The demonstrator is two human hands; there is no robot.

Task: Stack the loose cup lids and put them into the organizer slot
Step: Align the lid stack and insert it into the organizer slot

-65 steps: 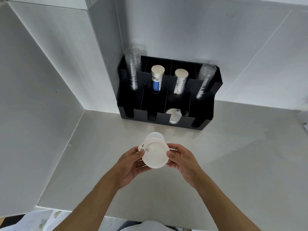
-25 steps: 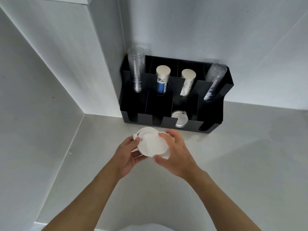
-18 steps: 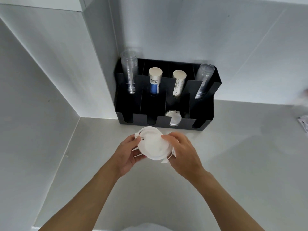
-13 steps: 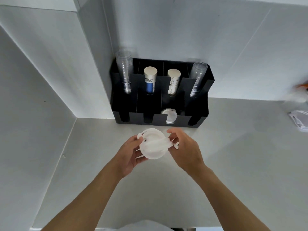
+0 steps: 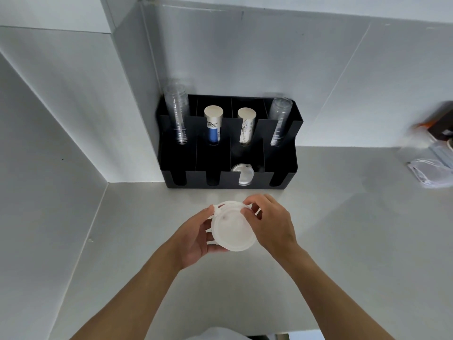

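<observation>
A stack of white round cup lids (image 5: pixel 231 230) is held above the grey counter, in front of the black organizer (image 5: pixel 282 165). My left hand (image 5: pixel 193 235) cups the stack from the left and below. My right hand (image 5: pixel 270 224) grips its right edge, with the fingertips on the top lid near the back. The lids in the stack are slightly offset, with tabs sticking out at the back. One white lid (image 5: pixel 242 175) stands in the third front slot of the organizer. The other front slots look dark.
The organizer stands against the back wall in the corner and holds clear cup stacks (image 5: pixel 177 114) and paper cup stacks (image 5: pixel 213 126) in its rear row. White walls close the left side. A blurred pile of plastic-wrapped items (image 5: pixel 431 173) lies at the right edge of the counter (image 5: pixel 343 229).
The view has shifted, and both hands still hold the lid stack. My right hand's fingers have moved onto the top lid, and the lids sit more closely together than half a second ago.
</observation>
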